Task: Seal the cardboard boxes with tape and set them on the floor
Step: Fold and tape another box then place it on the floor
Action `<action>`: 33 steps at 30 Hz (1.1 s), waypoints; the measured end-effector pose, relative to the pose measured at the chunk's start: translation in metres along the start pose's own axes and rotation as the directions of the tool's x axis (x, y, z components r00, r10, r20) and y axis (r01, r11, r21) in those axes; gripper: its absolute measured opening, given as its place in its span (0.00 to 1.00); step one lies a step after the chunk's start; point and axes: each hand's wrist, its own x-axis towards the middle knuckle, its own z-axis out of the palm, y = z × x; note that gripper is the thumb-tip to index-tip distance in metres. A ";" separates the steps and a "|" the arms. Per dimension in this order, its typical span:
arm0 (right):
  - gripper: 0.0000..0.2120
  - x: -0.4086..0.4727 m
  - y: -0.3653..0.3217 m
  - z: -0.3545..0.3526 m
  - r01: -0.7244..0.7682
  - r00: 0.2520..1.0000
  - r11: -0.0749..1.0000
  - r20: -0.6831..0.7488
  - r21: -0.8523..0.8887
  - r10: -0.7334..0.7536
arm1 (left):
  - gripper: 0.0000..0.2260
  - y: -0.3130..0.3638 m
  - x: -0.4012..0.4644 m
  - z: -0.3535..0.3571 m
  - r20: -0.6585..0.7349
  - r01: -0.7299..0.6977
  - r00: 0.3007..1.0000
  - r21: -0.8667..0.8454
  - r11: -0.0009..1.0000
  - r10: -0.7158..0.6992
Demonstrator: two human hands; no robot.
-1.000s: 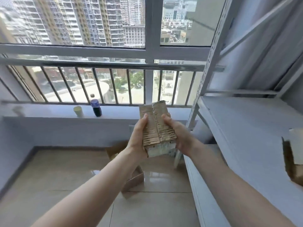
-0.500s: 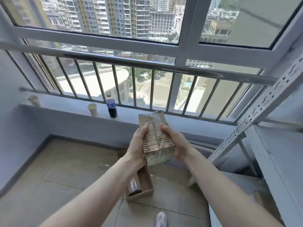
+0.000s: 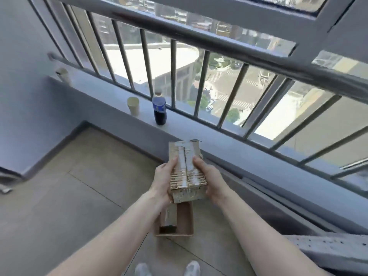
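Note:
A small cardboard box (image 3: 186,170) with clear tape along its top seam is held out in front of me above the floor. My left hand (image 3: 163,179) grips its left side with the thumb on top. My right hand (image 3: 211,177) grips its right side, thumb on the taped top. Below the held box, an open cardboard box (image 3: 184,221) rests on the tiled floor (image 3: 59,196), with a dark object inside it at its near left corner.
A dark soda bottle (image 3: 159,110) and a paper cup (image 3: 133,106) stand on the window ledge behind the railing bars. Another cup (image 3: 63,75) sits farther left. A grey metal shelf edge (image 3: 328,248) is at the lower right. My shoes (image 3: 167,268) show at the bottom.
My view has turned left and tipped down, away from the shelf toward the floor. Both hands have lowered the taped box over the open box on the floor.

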 end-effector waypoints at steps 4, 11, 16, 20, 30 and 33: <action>0.26 0.062 0.037 -0.002 -0.060 0.998 0.998 -0.014 -0.032 0.060 | 0.18 -0.016 0.056 -0.036 -0.037 0.047 0.998 0.047 0.998 -0.045; 0.19 0.174 0.138 -0.016 -0.143 0.990 0.988 -0.023 -0.063 0.141 | 0.17 -0.076 0.170 -0.127 -0.116 0.070 0.991 0.086 0.994 -0.060; 0.22 0.261 0.240 -0.038 -0.183 0.983 0.980 -0.023 -0.080 0.181 | 0.18 -0.143 0.261 -0.202 -0.210 0.097 0.976 0.153 0.983 -0.063; 0.21 0.323 0.320 -0.054 -0.200 0.978 0.975 -0.081 -0.099 0.192 | 0.21 -0.195 0.330 -0.254 -0.332 0.067 0.943 0.285 0.956 0.033; 0.38 0.454 0.424 -0.066 -0.096 0.973 0.972 -0.224 -0.214 0.047 | 0.23 -0.241 0.455 -0.330 -0.193 -0.048 0.939 0.748 0.662 0.286; 0.31 0.457 0.418 -0.060 -0.064 0.974 0.961 -0.228 -0.270 0.001 | 0.16 -0.231 0.462 -0.325 -0.140 -0.016 0.897 0.938 0.347 0.420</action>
